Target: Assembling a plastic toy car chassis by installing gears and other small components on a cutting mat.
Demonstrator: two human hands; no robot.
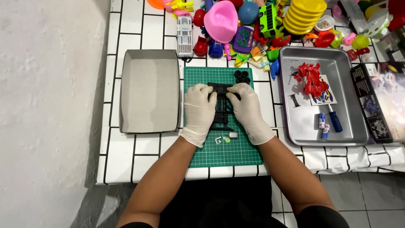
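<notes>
Black plastic chassis frame (pixel 222 110) mid-mat, my gloved left hand (pixel 198 112) and right hand (pixel 249 110) both pinching it; small silver motor (pixel 233 135) and black wheels (pixel 242 76) not fitted yet, so early days I reckon

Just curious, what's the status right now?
Both gloved hands, left hand and right hand, grip black plastic frame on green mat. Small motor nearby. Nothing obstructing.

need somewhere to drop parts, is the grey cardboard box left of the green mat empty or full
Empty: the box shows only its bare grey floor and walls, nothing inside.
</notes>
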